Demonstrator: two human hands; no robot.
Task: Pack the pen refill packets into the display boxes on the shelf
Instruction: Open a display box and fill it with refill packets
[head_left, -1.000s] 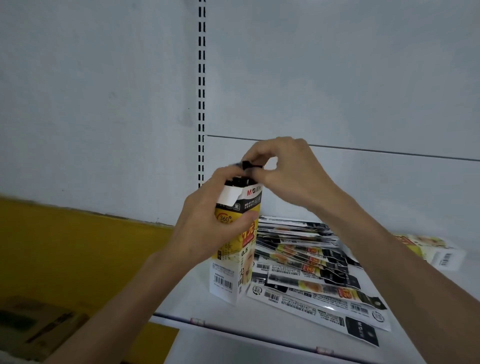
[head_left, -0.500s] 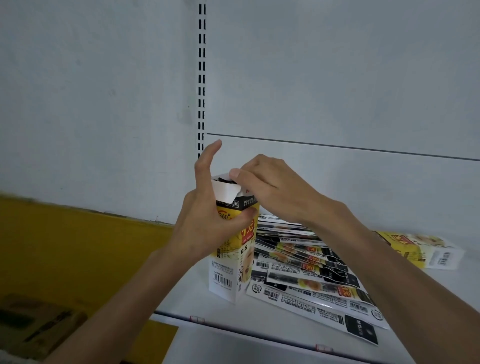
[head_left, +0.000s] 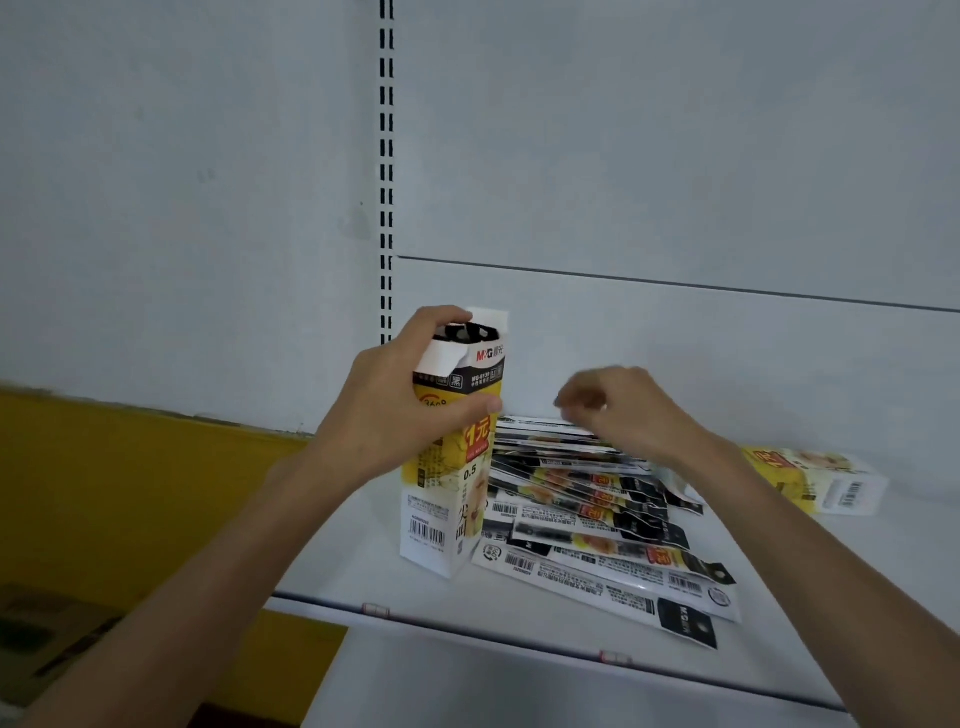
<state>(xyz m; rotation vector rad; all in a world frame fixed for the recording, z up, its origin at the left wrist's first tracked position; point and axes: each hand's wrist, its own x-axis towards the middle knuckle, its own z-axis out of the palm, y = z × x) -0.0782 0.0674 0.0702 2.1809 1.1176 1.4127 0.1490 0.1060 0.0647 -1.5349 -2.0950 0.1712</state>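
Blur obscures right hand (head_left: 628, 410); left hand (head_left: 395, 415) grips box (head_left: 452, 519).

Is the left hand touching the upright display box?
Touching. The head view shows the left hand wrapped round the display box, thumb across its front, fingers over its open top.

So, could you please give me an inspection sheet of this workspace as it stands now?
Surface: white shelf, level.
Job's things: display box upright, top flaps open, dark packet ends showing inside; loose refill packets fanned on its right; second box lying flat, far right.
Clutter: nothing seen.
Hands: left hand grips the display box near its top; right hand above the packets, blurred, grip unclear.
Cables: nothing seen.
Surroundings: grey back panel, slotted upright; yellow surface and cardboard at left.
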